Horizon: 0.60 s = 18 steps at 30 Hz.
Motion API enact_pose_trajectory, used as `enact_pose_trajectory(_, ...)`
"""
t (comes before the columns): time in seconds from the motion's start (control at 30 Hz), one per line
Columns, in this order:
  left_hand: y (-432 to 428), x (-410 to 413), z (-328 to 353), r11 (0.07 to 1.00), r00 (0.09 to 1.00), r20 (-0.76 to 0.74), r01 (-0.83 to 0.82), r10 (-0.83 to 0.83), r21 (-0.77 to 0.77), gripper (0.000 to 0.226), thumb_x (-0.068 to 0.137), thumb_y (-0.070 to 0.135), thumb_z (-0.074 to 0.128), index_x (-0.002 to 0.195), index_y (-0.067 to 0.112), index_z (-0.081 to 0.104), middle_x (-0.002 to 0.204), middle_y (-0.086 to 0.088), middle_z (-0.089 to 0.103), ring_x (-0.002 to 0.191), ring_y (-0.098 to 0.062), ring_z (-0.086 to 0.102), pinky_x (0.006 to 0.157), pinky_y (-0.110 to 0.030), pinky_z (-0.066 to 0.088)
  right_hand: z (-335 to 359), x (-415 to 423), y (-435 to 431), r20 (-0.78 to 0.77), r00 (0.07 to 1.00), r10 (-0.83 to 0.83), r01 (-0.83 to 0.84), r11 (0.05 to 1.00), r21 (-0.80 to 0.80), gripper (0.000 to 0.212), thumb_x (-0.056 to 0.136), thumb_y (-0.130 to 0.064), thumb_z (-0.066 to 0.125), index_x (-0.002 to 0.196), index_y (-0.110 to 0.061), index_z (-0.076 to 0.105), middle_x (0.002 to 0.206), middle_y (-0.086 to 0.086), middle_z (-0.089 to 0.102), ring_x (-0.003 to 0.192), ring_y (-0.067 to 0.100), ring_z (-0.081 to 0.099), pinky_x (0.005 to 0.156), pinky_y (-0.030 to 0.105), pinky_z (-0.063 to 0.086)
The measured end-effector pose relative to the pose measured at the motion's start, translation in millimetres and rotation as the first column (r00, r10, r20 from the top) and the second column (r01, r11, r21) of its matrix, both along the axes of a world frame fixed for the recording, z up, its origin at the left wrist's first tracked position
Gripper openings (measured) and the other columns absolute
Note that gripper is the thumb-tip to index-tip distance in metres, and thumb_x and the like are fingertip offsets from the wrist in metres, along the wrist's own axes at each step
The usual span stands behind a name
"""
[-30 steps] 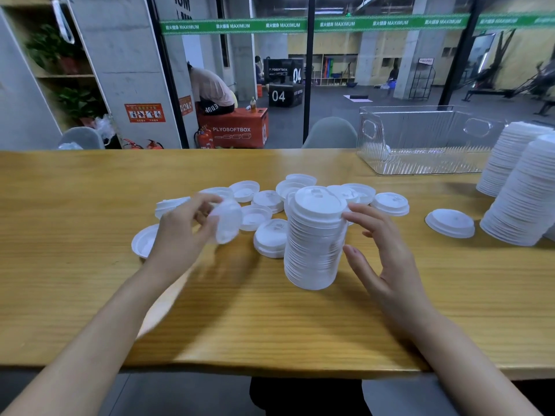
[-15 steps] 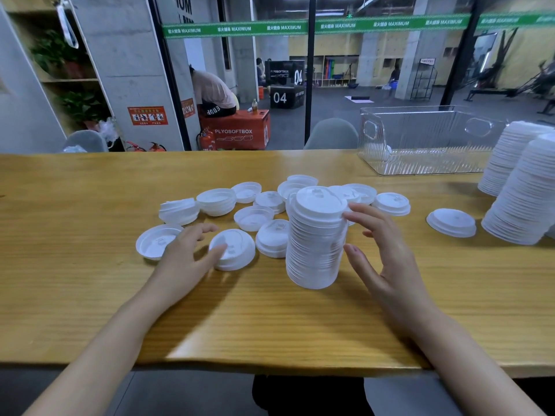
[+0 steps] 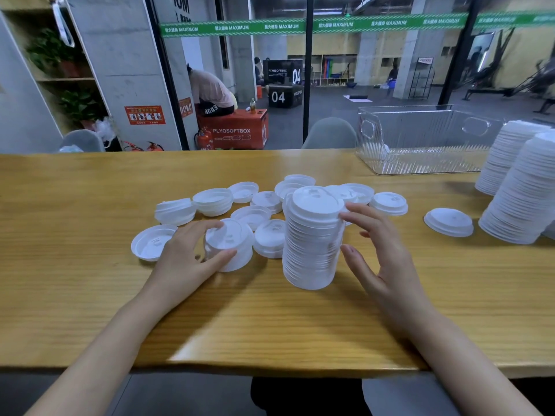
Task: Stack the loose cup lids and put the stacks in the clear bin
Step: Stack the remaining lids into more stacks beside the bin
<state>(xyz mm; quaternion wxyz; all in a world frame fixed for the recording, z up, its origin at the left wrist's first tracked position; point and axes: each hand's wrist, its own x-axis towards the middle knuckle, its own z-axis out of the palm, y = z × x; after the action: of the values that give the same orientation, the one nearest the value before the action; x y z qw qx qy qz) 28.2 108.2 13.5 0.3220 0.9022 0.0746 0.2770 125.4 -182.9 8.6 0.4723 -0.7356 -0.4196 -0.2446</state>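
Observation:
A tall stack of white cup lids [image 3: 312, 238] stands mid-table. My right hand [image 3: 381, 253] is curved beside its right side, fingertips touching the upper lids, thumb apart from the base. My left hand [image 3: 192, 259] grips a short stack of white lids [image 3: 231, 244] between thumb and fingers, low over the table, left of the tall stack. Several loose lids [image 3: 252, 202] lie scattered behind, some upside down. The clear bin [image 3: 420, 139] stands at the back right, nearly empty.
Two tall leaning lid stacks [image 3: 522, 187] rest at the right edge, and a single lid [image 3: 449, 221] lies in front of them. An upturned lid [image 3: 151, 241] sits left of my left hand. The wooden table [image 3: 90, 280] ends near my body. A glass wall stands behind.
My left hand brought the held lid down onto a lid on the table and now grips the small stack there. My right hand has stayed against the tall stack.

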Motion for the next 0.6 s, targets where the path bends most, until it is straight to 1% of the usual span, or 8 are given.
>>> enact_pose_trajectory(0.1,-4.1,0.2,6.6,0.999,0.997,0.072,0.011,-0.008,-0.038,0.055,0.069,0.066,0.068,0.116,0.041,0.057,0.118,0.027,0.056,0.113,0.003,0.047,0.09,-0.016,0.036,-0.4,0.2,0.6,0.008,1.0,-0.002,0.002,1.0,0.006,0.039,0.096,-0.034,0.052,0.134,-0.03,0.048,0.142,0.001,0.049,0.135,0.015,0.043,0.103,0.049,0.043)
enact_pose_trajectory(0.17,-14.0,0.4,18.2,0.994,0.99,0.139,0.047,-0.033,-0.095,0.054,0.068,0.067,0.059,0.116,0.043,0.057,0.119,0.026,0.057,0.113,0.007,0.048,0.09,-0.007,0.033,-1.0,0.5,0.6,0.005,1.0,-0.006,0.006,1.0,0.025,0.041,0.095,-0.034,0.053,0.136,-0.029,0.046,0.144,0.002,0.047,0.137,0.015,0.041,0.104,0.05,0.043)
enact_pose_trajectory(0.23,-27.4,2.1,34.5,0.991,0.976,0.21,0.085,-0.063,-0.101,0.051,0.072,0.064,0.056,0.117,0.041,0.058,0.119,0.026,0.057,0.115,0.006,0.048,0.088,-0.001,0.03,-1.2,0.9,0.5,0.001,1.0,-0.011,0.011,0.999,0.051,0.045,0.094,-0.034,0.054,0.138,-0.028,0.043,0.146,0.001,0.044,0.139,0.015,0.04,0.104,0.052,0.043)
enact_pose_trajectory(0.3,-42.5,7.2,51.8,0.987,0.963,0.247,0.13,-0.102,-0.097,0.049,0.076,0.062,0.055,0.119,0.04,0.059,0.121,0.026,0.057,0.118,0.003,0.048,0.091,-0.004,0.032,-1.5,1.5,0.0,0.013,1.0,-0.021,0.02,0.998,0.062,0.047,0.095,-0.034,0.054,0.139,-0.026,0.042,0.146,0.001,0.043,0.139,0.016,0.04,0.103,0.054,0.044)
enact_pose_trajectory(0.37,-58.4,15.4,64.9,0.975,0.957,0.233,0.2,-0.172,-0.1,0.049,0.076,0.063,0.054,0.12,0.041,0.059,0.123,0.028,0.057,0.121,0.001,0.047,0.093,-0.01,0.034,-1.6,2.1,-0.5,0.027,0.999,-0.03,0.029,0.998,0.061,0.047,0.095,-0.033,0.053,0.139,-0.026,0.042,0.146,0.0,0.042,0.138,0.017,0.04,0.103,0.055,0.044)
enact_pose_trajectory(0.43,-73.1,25.0,71.1,0.963,0.952,0.192,0.256,-0.238,-0.078,0.051,0.075,0.065,0.054,0.121,0.042,0.059,0.122,0.031,0.056,0.122,0.002,0.045,0.095,-0.011,0.033,-1.4,2.3,-0.6,0.024,0.999,-0.031,0.029,0.998,0.063,0.046,0.095,-0.034,0.053,0.139,-0.027,0.042,0.146,-0.001,0.042,0.138,0.017,0.041,0.103,0.055,0.044)
enact_pose_trajectory(0.53,-88.4,37.1,70.7,0.95,0.947,0.127,0.305,-0.295,-0.065,0.055,0.071,0.068,0.052,0.119,0.042,0.059,0.121,0.032,0.056,0.12,0.004,0.044,0.092,-0.007,0.032,-1.7,2.5,-0.6,0.023,0.999,-0.028,0.026,0.998,0.063,0.046,0.098,-0.041,0.052,0.139,-0.026,0.042,0.146,-0.001,0.043,0.138,0.017,0.041,0.103,0.054,0.044)
enact_pose_trajectory(0.6,-92.9,42.2,67.7,0.947,0.947,0.097,0.315,-0.308,-0.064,0.058,0.069,0.068,0.051,0.119,0.04,0.061,0.121,0.029,0.057,0.12,0.001,0.044,0.091,-0.004,0.03,-1.9,2.5,-0.7,0.013,1.0,-0.02,0.019,0.998,0.06,0.046,0.097,-0.039,0.053,0.139,-0.025,0.042,0.146,-0.001,0.042,0.138,0.017,0.041,0.103,0.054,0.044)
